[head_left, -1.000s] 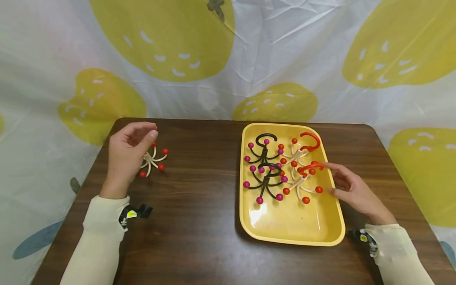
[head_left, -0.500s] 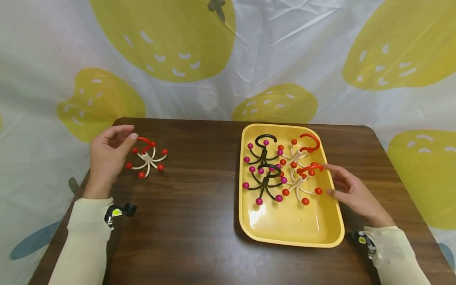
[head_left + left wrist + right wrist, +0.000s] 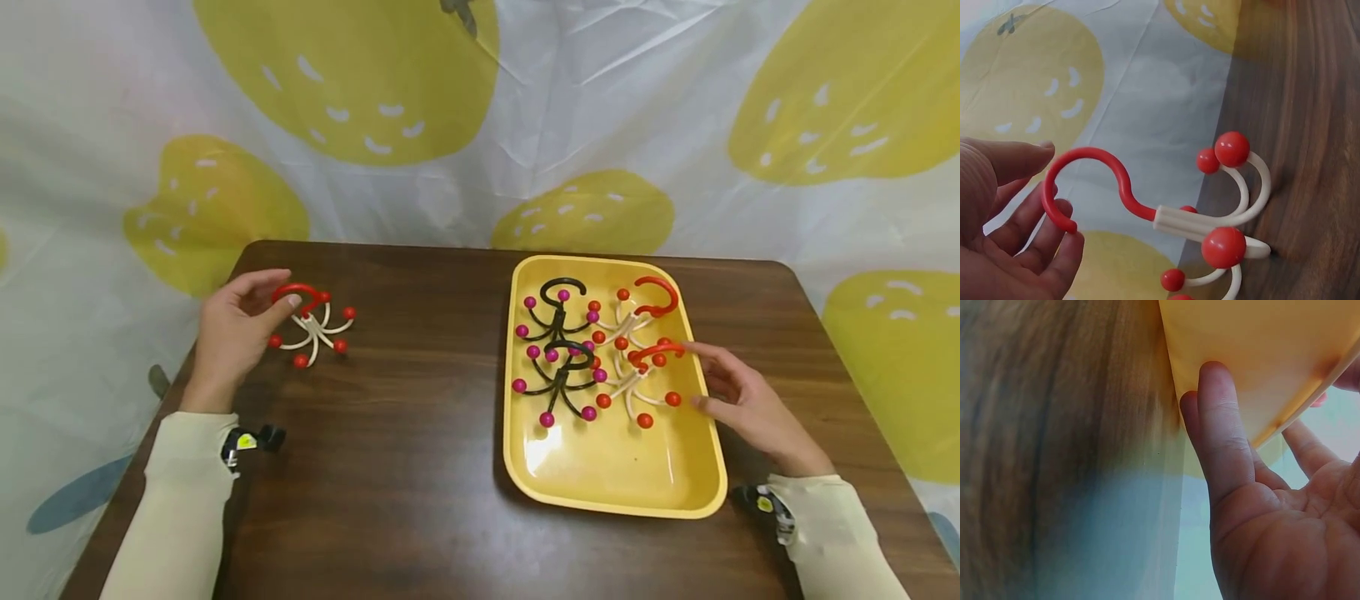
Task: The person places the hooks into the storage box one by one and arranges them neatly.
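A small hanger point(image 3: 313, 326) with a red hook and curved white arms tipped in red balls stands on the table at the left. My left hand point(image 3: 242, 329) is beside its hook, fingers loosely bent behind it. In the left wrist view a gap shows between the thumb point(image 3: 1025, 159) and the red hook point(image 3: 1094, 152). My right hand point(image 3: 750, 412) holds the right rim of a yellow tray point(image 3: 615, 504), with fingers point(image 3: 1222, 425) against its outer wall. Two black hangers with magenta balls point(image 3: 558, 383) and two white hangers with red hooks point(image 3: 633, 385) stand in the tray.
The dark wooden table point(image 3: 405, 400) ends at the back against a hanging cloth point(image 3: 420, 200) with yellow fruit prints. Bare tabletop lies between the left hanger and the tray; the tray's front floor is also bare.
My left hand first moves left off the hanger, uncovering it, then comes slightly back toward the hook, which now shows in front of the fingers. My right hand and the tray stay put.
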A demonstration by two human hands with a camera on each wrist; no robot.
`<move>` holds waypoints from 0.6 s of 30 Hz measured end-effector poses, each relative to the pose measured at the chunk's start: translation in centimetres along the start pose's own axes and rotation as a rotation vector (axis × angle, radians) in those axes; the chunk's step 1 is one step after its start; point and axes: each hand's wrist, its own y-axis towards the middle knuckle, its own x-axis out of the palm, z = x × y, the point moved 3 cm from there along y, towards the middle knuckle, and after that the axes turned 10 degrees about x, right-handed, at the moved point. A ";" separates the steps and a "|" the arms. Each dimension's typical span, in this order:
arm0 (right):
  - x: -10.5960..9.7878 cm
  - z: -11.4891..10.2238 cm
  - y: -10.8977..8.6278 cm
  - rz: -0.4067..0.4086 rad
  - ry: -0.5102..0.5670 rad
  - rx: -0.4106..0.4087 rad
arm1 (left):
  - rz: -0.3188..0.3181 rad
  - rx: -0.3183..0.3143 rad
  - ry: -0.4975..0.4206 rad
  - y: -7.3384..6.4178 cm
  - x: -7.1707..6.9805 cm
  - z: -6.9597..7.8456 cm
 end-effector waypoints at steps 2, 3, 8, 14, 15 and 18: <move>0.0 -0.1 0.1 -0.003 0.005 -0.004 | -0.005 0.006 0.006 0.2 0.0 -0.1; 0.0 -0.1 0.2 -0.003 0.007 -0.008 | -0.009 0.008 0.016 0.3 -0.1 -0.2; 0.1 0.2 0.1 0.000 0.009 0.004 | -0.018 0.017 0.046 0.3 -0.2 -0.6; 0.1 0.1 -0.1 -0.003 0.005 0.020 | -0.027 0.010 0.088 0.3 0.0 -0.8; 0.1 0.1 0.0 -0.003 0.006 0.020 | -0.025 0.007 0.089 0.2 0.1 -0.9; 0.0 0.0 0.0 -0.009 0.005 0.018 | -0.012 0.006 0.083 0.3 0.3 -1.0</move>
